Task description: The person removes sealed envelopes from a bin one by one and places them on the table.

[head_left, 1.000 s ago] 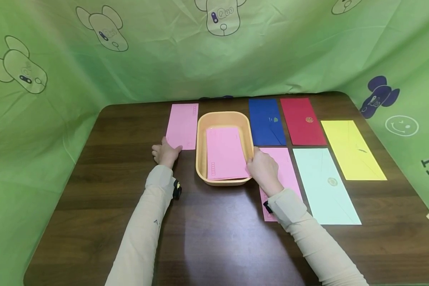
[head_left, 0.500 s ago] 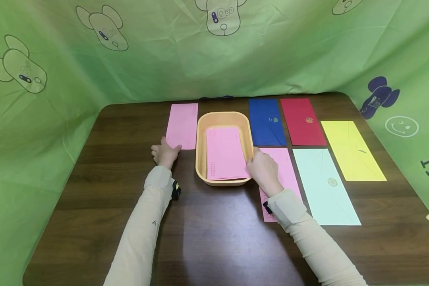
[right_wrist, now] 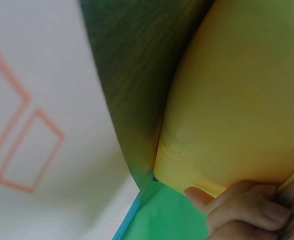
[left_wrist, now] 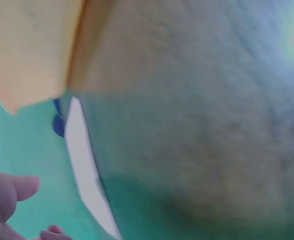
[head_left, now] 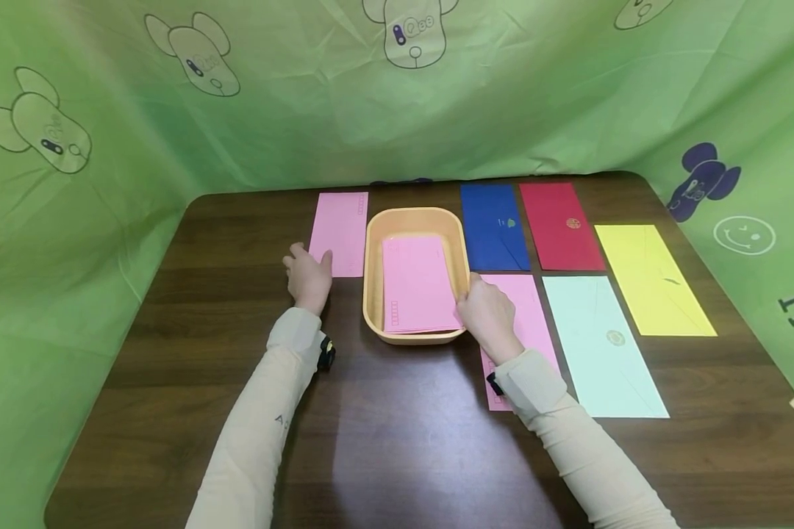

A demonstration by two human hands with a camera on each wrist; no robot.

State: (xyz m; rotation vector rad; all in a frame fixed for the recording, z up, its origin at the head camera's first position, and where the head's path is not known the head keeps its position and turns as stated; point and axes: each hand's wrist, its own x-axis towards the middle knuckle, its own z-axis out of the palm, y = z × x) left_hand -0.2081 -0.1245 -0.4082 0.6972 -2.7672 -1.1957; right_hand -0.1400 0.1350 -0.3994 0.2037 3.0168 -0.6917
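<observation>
A shallow orange-yellow plastic tray [head_left: 415, 339] stands mid-table with several pink envelopes [head_left: 418, 283] stacked in it. My right hand [head_left: 490, 312] grips the tray's right side near the front corner. In the right wrist view its curled fingers [right_wrist: 249, 212] are at the tray wall [right_wrist: 242, 95]. Left of the tray lies a single pink envelope [head_left: 341, 231]. My left hand [head_left: 309, 279] is at that envelope's near-left corner, fingers spread and holding nothing. In the left wrist view its thumb [left_wrist: 24, 187] is apart from the envelope's edge [left_wrist: 84, 160].
Right of the tray lie a blue envelope [head_left: 495, 228], a red one [head_left: 561, 226], a yellow one [head_left: 655, 279], and a pale mint one [head_left: 602, 345]. Another pink envelope [head_left: 519, 301] lies partly under the right forearm. A green printed cloth [head_left: 304, 110] hangs behind the table.
My left hand has drawn back slightly from the left pink envelope, its thumb moving up. My right hand, the tray and the envelopes stay where they were.
</observation>
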